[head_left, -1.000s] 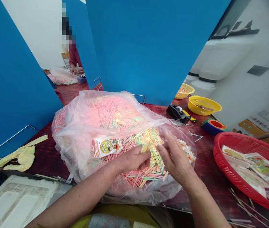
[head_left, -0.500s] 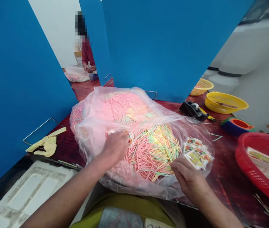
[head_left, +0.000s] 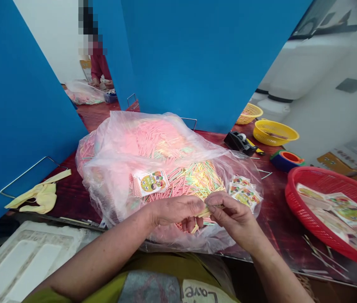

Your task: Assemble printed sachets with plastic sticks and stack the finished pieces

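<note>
Over the front of a large clear plastic bag [head_left: 99, 185], both of my hands meet. My left hand [head_left: 177, 210] is closed around a few thin yellow sticks [head_left: 203, 213]. The fingertips of my right hand [head_left: 232, 212] pinch the other end of these sticks. Inside the bag lies a heap of thin pink, yellow and green sticks [head_left: 181, 181]. A printed packet [head_left: 150, 183] rests on the heap beyond my left wrist. Several similar printed packets [head_left: 244, 195] lie at the bag's right side, beyond my right hand.
A red basket [head_left: 295, 176] with printed packets stands at right. Behind it are coloured tape rolls [head_left: 286, 160], a black tape dispenser [head_left: 240, 143] and a yellow basket [head_left: 275, 132]. A yellow glove [head_left: 44, 198] lies left. Blue partitions [head_left: 191, 63] enclose the table; another person [head_left: 99, 65] works beyond.
My left hand has left the printed packet, which now lies on the heap, and moved right. My right hand has shifted left to meet it. The view has turned slightly right.
</note>
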A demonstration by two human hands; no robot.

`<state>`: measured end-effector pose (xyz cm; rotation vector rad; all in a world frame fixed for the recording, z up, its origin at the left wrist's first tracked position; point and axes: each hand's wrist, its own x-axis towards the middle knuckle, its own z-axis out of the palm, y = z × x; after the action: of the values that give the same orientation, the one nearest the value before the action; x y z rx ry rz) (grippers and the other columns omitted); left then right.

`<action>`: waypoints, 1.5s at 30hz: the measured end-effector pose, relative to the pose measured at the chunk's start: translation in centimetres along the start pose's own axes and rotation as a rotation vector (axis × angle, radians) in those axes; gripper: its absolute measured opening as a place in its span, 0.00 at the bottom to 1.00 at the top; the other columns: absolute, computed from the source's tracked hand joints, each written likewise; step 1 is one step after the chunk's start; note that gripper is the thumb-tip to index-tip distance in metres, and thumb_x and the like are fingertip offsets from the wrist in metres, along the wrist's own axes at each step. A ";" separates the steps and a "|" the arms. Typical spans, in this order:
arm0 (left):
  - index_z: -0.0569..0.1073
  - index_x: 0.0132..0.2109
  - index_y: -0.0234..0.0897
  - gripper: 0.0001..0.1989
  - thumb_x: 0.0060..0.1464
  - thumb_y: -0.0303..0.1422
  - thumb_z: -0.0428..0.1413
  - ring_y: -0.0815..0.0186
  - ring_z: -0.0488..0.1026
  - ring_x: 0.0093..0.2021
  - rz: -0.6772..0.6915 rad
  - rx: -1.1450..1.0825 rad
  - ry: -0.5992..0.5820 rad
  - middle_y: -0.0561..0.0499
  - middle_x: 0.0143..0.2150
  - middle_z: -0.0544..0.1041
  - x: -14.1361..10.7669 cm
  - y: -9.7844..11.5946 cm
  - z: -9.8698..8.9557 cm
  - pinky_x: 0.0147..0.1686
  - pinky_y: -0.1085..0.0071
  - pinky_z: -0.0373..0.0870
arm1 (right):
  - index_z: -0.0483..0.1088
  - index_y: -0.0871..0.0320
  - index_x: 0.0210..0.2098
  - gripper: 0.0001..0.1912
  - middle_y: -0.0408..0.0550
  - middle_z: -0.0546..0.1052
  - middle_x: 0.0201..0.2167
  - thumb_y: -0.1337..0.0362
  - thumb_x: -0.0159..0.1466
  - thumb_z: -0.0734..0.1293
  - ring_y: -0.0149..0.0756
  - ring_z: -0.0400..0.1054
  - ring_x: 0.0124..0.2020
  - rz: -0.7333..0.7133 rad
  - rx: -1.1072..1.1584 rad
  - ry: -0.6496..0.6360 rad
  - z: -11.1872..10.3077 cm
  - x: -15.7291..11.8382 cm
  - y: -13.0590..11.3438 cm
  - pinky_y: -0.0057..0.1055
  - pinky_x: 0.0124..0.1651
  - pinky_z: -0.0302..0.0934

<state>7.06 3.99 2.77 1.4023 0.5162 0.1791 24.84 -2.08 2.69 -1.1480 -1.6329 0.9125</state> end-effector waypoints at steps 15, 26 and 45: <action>0.66 0.24 0.36 0.11 0.52 0.29 0.46 0.72 0.60 0.24 0.160 0.706 0.295 0.56 0.21 0.63 1.9 -0.7 1.7 0.25 0.77 0.53 | 0.66 0.59 0.27 0.10 0.37 0.61 0.16 0.58 0.55 0.66 0.23 0.51 0.17 0.345 0.096 0.058 -0.8 -1.0 0.6 0.22 0.18 0.46; 0.60 0.57 0.35 0.23 0.53 0.34 0.50 0.51 0.61 0.56 0.166 0.797 0.563 0.38 0.57 0.64 0.5 0.7 2.4 0.55 0.57 0.56 | 0.69 0.57 0.32 0.06 0.43 0.69 0.25 0.61 0.59 0.64 0.28 0.62 0.24 0.149 -0.153 0.165 -2.7 -1.8 0.9 0.26 0.25 0.59; 0.72 0.45 0.36 0.17 0.50 0.39 0.55 0.47 0.64 0.49 -0.331 1.273 0.995 0.39 0.45 0.72 -5.1 0.6 -5.0 0.49 0.51 0.57 | 0.71 0.55 0.29 0.10 0.48 0.71 0.28 0.69 0.60 0.58 0.35 0.69 0.30 -0.197 -0.756 0.101 -3.2 -4.9 6.2 0.29 0.30 0.67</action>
<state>0.50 6.41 4.12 2.3728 1.9033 0.2962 30.33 -4.75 -3.22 -1.4536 -2.0264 0.0812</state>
